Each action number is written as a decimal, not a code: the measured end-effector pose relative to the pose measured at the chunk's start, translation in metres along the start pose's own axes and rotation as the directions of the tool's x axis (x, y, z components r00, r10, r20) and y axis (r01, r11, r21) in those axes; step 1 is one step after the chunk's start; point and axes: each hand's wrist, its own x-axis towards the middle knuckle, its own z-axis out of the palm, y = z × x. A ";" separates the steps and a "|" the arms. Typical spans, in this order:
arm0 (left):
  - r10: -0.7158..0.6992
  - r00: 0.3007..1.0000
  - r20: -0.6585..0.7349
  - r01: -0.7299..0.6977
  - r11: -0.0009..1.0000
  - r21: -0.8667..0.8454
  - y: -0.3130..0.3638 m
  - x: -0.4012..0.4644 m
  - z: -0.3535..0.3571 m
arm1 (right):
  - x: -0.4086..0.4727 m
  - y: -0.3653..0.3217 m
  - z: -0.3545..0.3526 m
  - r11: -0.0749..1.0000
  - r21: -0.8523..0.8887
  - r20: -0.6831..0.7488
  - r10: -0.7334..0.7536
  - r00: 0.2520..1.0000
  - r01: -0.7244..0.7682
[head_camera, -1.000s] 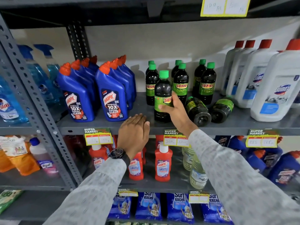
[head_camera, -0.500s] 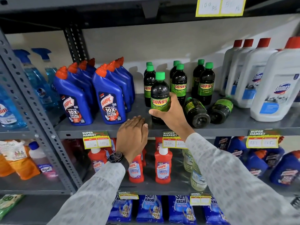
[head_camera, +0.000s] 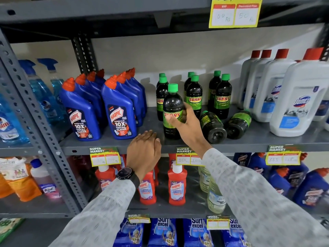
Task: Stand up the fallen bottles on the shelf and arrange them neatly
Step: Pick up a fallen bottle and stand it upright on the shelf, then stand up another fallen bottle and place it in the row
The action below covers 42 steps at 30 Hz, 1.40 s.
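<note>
Dark Sunny bottles with green caps stand on the grey shelf [head_camera: 195, 142]. My right hand [head_camera: 185, 123] is wrapped around the front upright Sunny bottle [head_camera: 172, 106], thumb on its label. Two fallen Sunny bottles lie on their sides to the right, bases toward me: the nearer one [head_camera: 212, 126] just beside my wrist, the other [head_camera: 238, 124] further right. Several more Sunny bottles [head_camera: 222, 98] stand upright behind in pairs. My left hand [head_camera: 144, 152] rests flat on the shelf's front edge, fingers together, holding nothing.
Blue Harpic bottles [head_camera: 117, 113] stand in rows to the left of the Sunny group. White Domex jugs [head_camera: 299, 104] crowd the right. Price tags hang on the shelf edge. Red Harpic bottles [head_camera: 177, 186] and other goods fill the shelf below.
My right hand has turned the front Sunny bottle so its label faces me and shifted it slightly left. The left hand stays on the shelf edge.
</note>
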 end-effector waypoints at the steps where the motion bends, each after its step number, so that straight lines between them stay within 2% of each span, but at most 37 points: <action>1: 0.000 1.000 0.018 0.000 1.000 -0.002 0.001 0.004 -0.003 | -0.001 -0.007 -0.003 0.999 -0.006 -0.046 -0.032 0.998 0.032; 3: 0.017 0.998 0.062 -0.017 1.000 -0.002 0.005 0.013 -0.008 | 0.003 -0.024 -0.015 0.989 -0.108 -0.173 -0.120 0.978 0.102; 5: 0.051 0.994 0.092 -0.053 0.998 0.018 0.009 0.021 -0.009 | 0.019 -0.039 -0.034 0.943 -0.313 -0.274 -0.204 0.940 0.114; 6: 0.052 0.994 0.100 -0.055 0.998 0.030 0.011 0.024 -0.008 | 0.029 -0.044 -0.045 0.891 -0.445 -0.265 -0.221 0.938 0.085; 7: 0.039 0.994 0.105 -0.044 0.998 0.040 0.012 0.025 -0.006 | 0.039 -0.048 -0.056 0.820 -0.571 -0.220 -0.191 0.957 0.033; 9: 0.007 0.994 0.113 -0.012 0.999 0.050 0.014 0.025 0.000 | 0.052 -0.049 -0.074 0.649 -0.755 -0.116 0.009 0.993 -0.094; 11: 0.001 0.993 0.119 -0.008 0.998 0.057 0.015 0.024 0.002 | 0.057 -0.043 -0.085 0.469 -0.873 -0.034 0.214 0.976 -0.134; 13: 0.028 0.992 0.123 -0.038 0.996 0.077 0.013 0.024 0.003 | 0.063 -0.033 -0.088 0.364 -0.924 0.011 0.322 0.947 -0.113; 15: 0.042 0.990 0.135 -0.057 0.992 0.109 0.010 0.024 0.005 | 0.067 -0.024 -0.084 0.322 -0.942 0.028 0.363 0.931 -0.097; 22: 0.017 0.991 0.131 -0.028 0.996 0.082 0.010 0.023 0.005 | 0.061 -0.024 -0.075 0.376 -0.911 -0.034 0.342 0.939 -0.170; 26: 0.013 0.993 0.120 -0.020 0.998 0.055 0.011 0.022 0.002 | 0.058 -0.044 -0.085 0.463 -0.870 -0.020 0.313 0.950 -0.170; 29: 0.027 0.994 0.108 -0.032 0.998 0.052 0.011 0.021 0.002 | 0.060 -0.065 -0.093 0.577 -0.793 -0.091 0.202 0.975 -0.193; 31: 0.024 0.995 0.099 -0.029 0.999 0.046 0.012 0.021 0.003 | 0.060 -0.072 -0.096 0.664 -0.729 -0.166 0.064 0.984 -0.166; 36: 0.039 0.996 0.079 -0.043 0.998 0.053 0.012 0.020 0.004 | 0.036 -0.050 -0.088 0.805 -0.594 -0.303 -0.207 0.930 -0.015; 39: 0.025 0.996 0.086 -0.029 0.998 0.053 0.012 0.021 0.004 | 0.018 -0.029 -0.080 0.838 -0.545 -0.350 -0.220 0.910 -0.007; 42: 0.025 0.996 0.081 -0.031 0.997 0.067 0.011 0.021 0.005 | 0.009 -0.016 -0.073 0.823 -0.567 -0.340 -0.217 0.915 -0.016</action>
